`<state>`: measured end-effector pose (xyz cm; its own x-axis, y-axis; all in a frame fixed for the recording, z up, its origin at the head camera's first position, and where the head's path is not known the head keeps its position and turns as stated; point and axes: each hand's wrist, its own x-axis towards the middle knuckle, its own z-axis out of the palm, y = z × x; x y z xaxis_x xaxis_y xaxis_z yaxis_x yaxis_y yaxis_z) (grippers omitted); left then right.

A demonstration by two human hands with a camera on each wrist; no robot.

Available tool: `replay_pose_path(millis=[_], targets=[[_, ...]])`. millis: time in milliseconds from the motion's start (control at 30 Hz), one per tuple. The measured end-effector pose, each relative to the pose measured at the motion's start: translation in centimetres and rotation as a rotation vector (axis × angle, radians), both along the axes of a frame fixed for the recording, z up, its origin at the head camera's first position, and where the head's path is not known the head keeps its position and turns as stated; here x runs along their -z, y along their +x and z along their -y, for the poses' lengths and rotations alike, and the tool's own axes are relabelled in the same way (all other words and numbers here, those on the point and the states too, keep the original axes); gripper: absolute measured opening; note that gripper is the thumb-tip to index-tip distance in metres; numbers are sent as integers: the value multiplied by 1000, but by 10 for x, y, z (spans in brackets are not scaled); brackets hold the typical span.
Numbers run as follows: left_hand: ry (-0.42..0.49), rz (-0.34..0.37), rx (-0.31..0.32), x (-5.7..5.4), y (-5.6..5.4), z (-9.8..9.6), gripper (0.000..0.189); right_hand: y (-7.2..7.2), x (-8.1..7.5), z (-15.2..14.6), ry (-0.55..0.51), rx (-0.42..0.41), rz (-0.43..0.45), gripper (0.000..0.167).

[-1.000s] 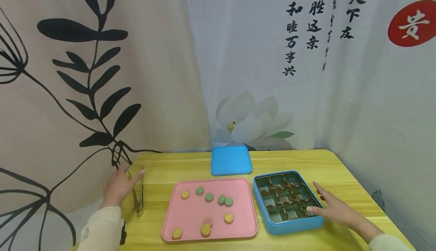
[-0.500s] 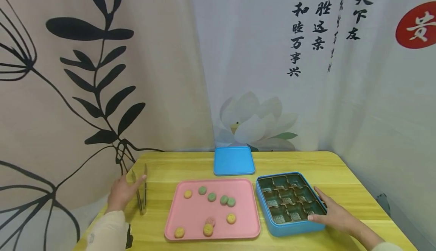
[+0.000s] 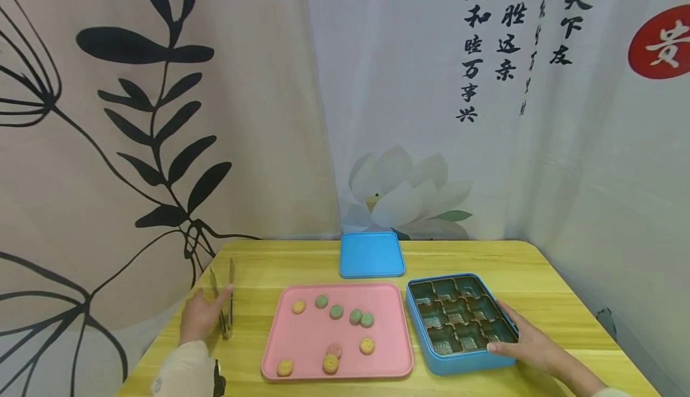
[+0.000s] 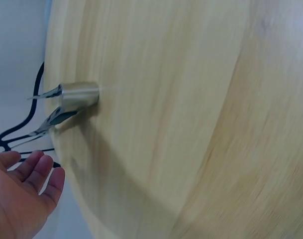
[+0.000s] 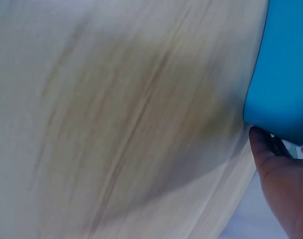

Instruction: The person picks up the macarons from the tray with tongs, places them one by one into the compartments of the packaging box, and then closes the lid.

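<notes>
In the head view, my left hand point(image 3: 200, 319) is at the left table edge beside a pair of metal tongs point(image 3: 229, 319). Its fingers are loosely spread and hold nothing. The left wrist view has the tongs' bent end point(image 4: 80, 94) lying on the wood, with the left hand point(image 4: 24, 201) apart from it. On the right, my right hand point(image 3: 530, 342) holds the near right corner of a blue box point(image 3: 458, 363), thumb at the front and fingers along the right side. A dark plastic insert point(image 3: 455, 312) with several square compartments sits inside the box. The right wrist view shows the thumb touching the box point(image 5: 283, 74).
Between the hands lies a pink tray point(image 3: 307, 331) with several small yellow, green and pink cookies, one being a green cookie point(image 3: 336, 312). A blue lid point(image 3: 372, 255) lies behind it at the far table edge. A printed curtain point(image 3: 269, 115) hangs behind the yellow wooden table point(image 3: 286, 265).
The left hand has come down and nearer beside the tongs. The right hand has closed in on the box corner. The view has shifted slightly; tray and lid stay put.
</notes>
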<state>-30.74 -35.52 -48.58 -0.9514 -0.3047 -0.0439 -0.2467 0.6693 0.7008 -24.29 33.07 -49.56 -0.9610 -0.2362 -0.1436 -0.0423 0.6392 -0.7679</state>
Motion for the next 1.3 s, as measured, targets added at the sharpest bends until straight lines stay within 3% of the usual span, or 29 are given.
replay_pose_path(millis=[367,500,800,1300], targets=[[4,-19,-32,20,2,-8,112,-2,0,0,-6,30,46,103],[26,-41,-78,25,3,-12,107,-1,1,0,-16,34,49,104],[17,-65,-208,30,2,-26,97,2,5,-2,-33,17,43,104],[-63,-73,-277,32,2,-37,91,3,5,-1,-43,28,65,103]])
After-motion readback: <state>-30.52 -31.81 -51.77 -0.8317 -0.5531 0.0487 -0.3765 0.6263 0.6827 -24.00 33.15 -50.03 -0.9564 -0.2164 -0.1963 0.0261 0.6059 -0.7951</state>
